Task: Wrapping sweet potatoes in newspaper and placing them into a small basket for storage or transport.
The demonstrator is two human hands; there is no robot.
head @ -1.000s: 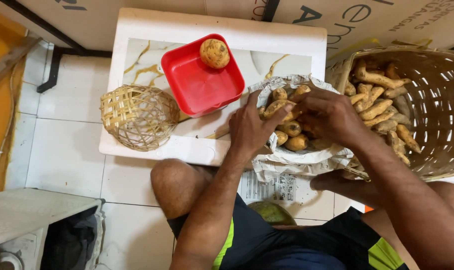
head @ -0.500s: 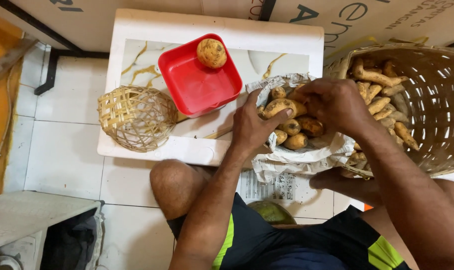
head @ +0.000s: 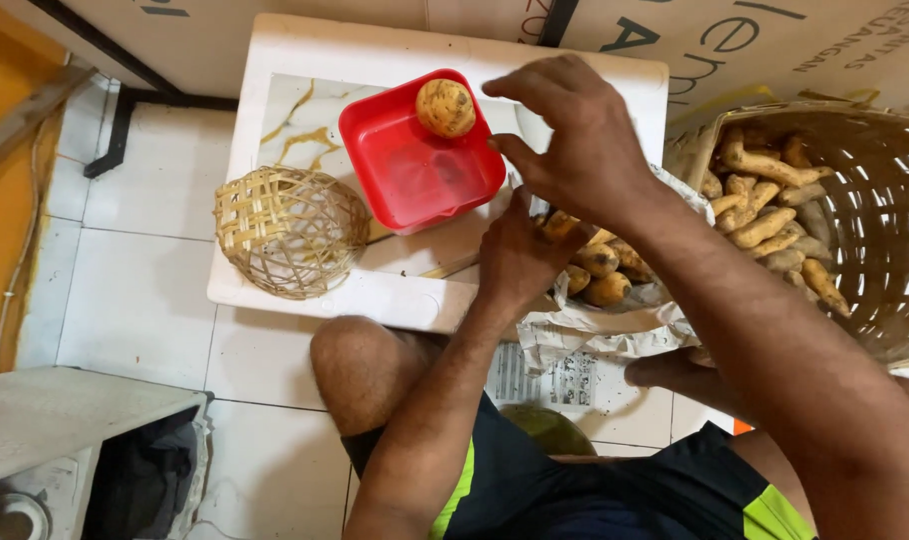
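Quickly, largest first. Big wicker basket (head: 875,300) at 3 o'clock, filled with long tan tubers (head: 765,225), tilted toward the lap. White board (head: 305,290) with marbled top across 12 o'clock, on pale floor tiles. Small woven basket (head: 290,230) at 9 o'clock on the board, upturned, near its left corner. Red square tub (head: 415,170) at 11 o'clock, tilted a bit, apart from the small basket. Crumpled newspaper (head: 575,340) at centre-right, between board and big basket, cradling a pile of small tubers (head: 600,275). One round tuber (head: 446,107) in the tub's far corner, same spot as a second ago.

Changed since half a second ago: right hand (head: 575,130) up off the pile, swung to 12 o'clock, now hovering just past the tub's right rim. Fingers spread and loosely curled, nothing seen pinched; palm side hidden, so cannot tell for sure. Left hand (head: 520,255) same as before, down on the pile at 6 o'clock of the right hand, fingers bent over the tubers; whether gripping one, cannot tell. Reads as sorting work now split: one hand at the pile, one by the tub.

Edges and room: tub interior mostly bare red. Open board strip between tub and near edge. Tight at 3 o'clock, basket rim touching the newspaper. Knee just under the board's near edge at 6 o'clock.
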